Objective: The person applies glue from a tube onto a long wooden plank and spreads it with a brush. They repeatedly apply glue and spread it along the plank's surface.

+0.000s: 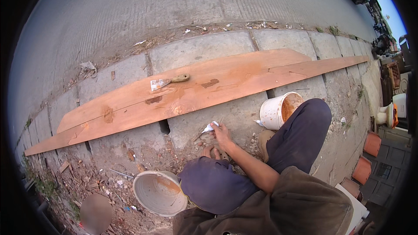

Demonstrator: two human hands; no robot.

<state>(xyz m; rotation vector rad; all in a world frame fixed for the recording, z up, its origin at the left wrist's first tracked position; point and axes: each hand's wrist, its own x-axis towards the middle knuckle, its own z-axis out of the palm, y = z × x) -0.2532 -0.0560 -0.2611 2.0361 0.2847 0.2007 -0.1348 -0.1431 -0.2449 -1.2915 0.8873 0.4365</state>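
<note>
1. One white tube [212,127] sat gripped in the person's right hand [223,135], above the paving [235,113].
2. The left hand [208,151] showed only partly beyond the left knee [213,187]; its grip could not be told.
3. Two long reddish-brown boards [226,88] (darkly stained in patches) lay together, a scraper [178,78] on top.
4. A white bucket [272,112] stood beside the right knee [300,119].

Concrete slabs [202,50] beneath boards [200,98] (reddish)
</note>
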